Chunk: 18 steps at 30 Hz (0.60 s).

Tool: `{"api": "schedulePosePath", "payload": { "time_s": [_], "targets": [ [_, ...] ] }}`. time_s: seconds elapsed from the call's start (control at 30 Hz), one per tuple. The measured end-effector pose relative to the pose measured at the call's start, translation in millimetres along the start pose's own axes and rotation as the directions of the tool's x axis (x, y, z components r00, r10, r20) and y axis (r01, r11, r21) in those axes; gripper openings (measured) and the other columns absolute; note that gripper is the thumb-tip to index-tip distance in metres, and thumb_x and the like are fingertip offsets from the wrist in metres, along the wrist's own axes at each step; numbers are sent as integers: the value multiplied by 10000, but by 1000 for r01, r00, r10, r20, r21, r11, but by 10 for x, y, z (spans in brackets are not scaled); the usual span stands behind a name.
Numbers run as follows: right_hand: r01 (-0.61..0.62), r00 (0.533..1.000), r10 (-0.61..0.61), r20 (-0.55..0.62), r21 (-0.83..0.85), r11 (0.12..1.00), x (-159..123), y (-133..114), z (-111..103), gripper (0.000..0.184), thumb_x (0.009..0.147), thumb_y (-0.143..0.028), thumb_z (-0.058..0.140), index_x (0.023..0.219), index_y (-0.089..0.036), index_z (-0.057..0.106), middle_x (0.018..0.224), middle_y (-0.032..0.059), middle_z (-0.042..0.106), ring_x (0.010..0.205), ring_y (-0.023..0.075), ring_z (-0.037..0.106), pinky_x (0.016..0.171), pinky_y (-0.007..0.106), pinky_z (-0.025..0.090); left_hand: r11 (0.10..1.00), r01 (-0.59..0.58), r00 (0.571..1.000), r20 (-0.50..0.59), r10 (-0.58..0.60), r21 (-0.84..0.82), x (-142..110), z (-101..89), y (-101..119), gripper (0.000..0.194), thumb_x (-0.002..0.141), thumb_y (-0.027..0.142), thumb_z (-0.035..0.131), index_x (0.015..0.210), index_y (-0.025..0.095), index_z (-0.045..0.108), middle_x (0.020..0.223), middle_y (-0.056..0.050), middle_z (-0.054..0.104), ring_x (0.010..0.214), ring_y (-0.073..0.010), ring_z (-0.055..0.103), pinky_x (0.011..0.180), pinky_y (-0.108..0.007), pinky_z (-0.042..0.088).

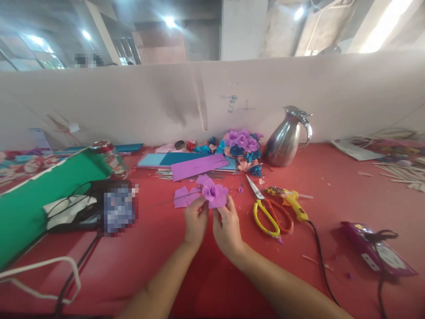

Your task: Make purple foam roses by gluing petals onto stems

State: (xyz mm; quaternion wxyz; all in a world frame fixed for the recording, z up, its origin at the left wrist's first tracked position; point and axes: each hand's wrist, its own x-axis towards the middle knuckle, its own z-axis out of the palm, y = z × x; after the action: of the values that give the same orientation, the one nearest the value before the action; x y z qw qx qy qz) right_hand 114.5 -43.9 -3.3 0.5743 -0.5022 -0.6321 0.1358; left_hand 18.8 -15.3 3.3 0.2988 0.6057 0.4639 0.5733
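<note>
A purple paper flower with open petals and a curled centre is held up between my two hands. My left hand pinches its lower left side, and my right hand grips it from the lower right; the fingertips are partly hidden by the petals. Just behind and left of the flower, several cut purple paper pieces lie on the red table. Scissors with one yellow and one red handle rest to the right. A yellow glue gun lies beside them, its black cord running toward me.
At the back, a purple paper strip lies over blue sheets, near finished flowers and a steel jug. Left are a glass jar, eyeglasses and a green panel. A purple box with a cord sits right.
</note>
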Motion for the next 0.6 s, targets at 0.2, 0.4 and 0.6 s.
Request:
{"api": "schedulePosePath", "payload": {
  "time_s": [0.2, 0.4, 0.6],
  "targets": [
    [-111, 994, 113, -3, 195, 975, 140, -8, -82, 232, 896, -202, 498, 981, -230, 712, 828, 35, 598, 775, 158, 577, 721, 269, 485, 844, 340, 940, 184, -289, -414, 70, 33, 22, 177, 714, 330, 709, 807, 185, 751, 734, -14, 706, 782, -187, 630, 792, -303, 482],
    [-223, 974, 225, 29, 307, 925, 260, -9, -190, 173, 830, -261, 609, 914, -213, 753, 807, 33, 639, 754, 156, 593, 678, 269, 484, 736, 470, 881, 320, -350, -488, 88, 29, -7, 305, 674, 404, 765, 866, 168, 746, 799, -66, 731, 812, -211, 659, 819, -355, 497],
    [-210, 973, 231, -25, 331, 920, 283, -19, -230, 98, 763, -278, 668, 765, -203, 732, 723, 17, 649, 645, 142, 576, 630, 266, 474, 836, 386, 917, 262, -301, -391, 84, 19, 26, 297, 687, 395, 749, 888, 175, 758, 864, -67, 746, 878, -222, 660, 859, -372, 497]
  ]
}}
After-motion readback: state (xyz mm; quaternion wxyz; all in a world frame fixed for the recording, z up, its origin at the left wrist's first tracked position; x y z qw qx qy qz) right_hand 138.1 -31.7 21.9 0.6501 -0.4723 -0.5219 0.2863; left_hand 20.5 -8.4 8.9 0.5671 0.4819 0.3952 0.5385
